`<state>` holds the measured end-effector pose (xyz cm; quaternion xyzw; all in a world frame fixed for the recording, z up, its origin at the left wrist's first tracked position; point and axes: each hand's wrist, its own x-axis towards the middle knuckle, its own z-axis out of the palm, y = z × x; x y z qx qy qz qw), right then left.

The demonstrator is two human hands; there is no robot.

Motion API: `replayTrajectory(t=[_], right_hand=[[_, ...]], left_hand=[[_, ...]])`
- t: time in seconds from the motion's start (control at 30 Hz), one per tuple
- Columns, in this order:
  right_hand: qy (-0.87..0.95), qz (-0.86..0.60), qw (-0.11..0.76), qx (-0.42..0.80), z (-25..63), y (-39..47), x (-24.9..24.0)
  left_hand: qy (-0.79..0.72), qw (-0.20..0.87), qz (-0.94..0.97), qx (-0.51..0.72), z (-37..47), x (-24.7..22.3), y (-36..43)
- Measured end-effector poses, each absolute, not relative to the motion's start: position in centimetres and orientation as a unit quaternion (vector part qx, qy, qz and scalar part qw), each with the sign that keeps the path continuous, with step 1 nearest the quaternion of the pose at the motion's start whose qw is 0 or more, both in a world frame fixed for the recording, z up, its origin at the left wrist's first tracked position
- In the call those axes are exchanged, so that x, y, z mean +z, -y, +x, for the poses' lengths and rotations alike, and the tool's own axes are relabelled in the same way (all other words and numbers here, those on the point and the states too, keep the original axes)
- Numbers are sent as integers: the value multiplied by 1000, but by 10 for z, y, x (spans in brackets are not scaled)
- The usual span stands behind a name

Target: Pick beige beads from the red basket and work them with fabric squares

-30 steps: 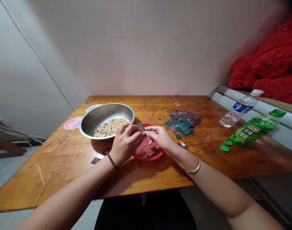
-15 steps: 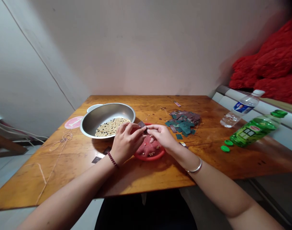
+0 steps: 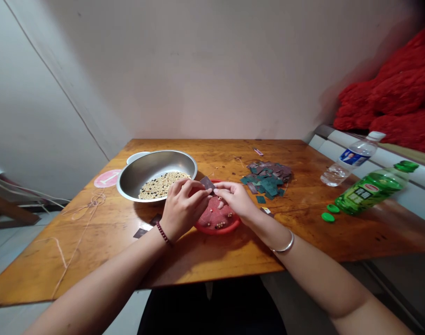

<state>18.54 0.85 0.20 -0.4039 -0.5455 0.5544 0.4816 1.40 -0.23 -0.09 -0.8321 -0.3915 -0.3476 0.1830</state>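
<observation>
A small dark square piece (image 3: 207,183) is pinched between the fingertips of my left hand (image 3: 185,204) and my right hand (image 3: 236,200). Both hands are over a red mesh basket (image 3: 212,230), which holds a few pale and dark beads. Left of the basket stands a steel bowl (image 3: 129,179) with many pale and dark beads (image 3: 161,185) inside. To the right lies a loose pile of dark green and brown squares (image 3: 270,177). More dark pieces (image 3: 140,232) rest on the table beside my left wrist.
On the wooden table (image 3: 104,256), a clear bottle (image 3: 352,159) and a green bottle (image 3: 373,188) lie tilted at the right, near two green caps (image 3: 328,217). Thread (image 3: 94,204), a pink disc (image 3: 107,178) and a small cutter (image 3: 258,151) also lie there.
The dark square shows more between my fingertips, and my fingers have shifted slightly. Dark beads now show among the pale ones at the basket's near side.
</observation>
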Motion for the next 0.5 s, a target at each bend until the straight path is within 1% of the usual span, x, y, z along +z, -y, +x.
replayTrajectory(t=[0.5], right_hand=[[563,-410,469,544,184,-8,-2]], left_hand=[[392,125,-826,-385,16,2,1]])
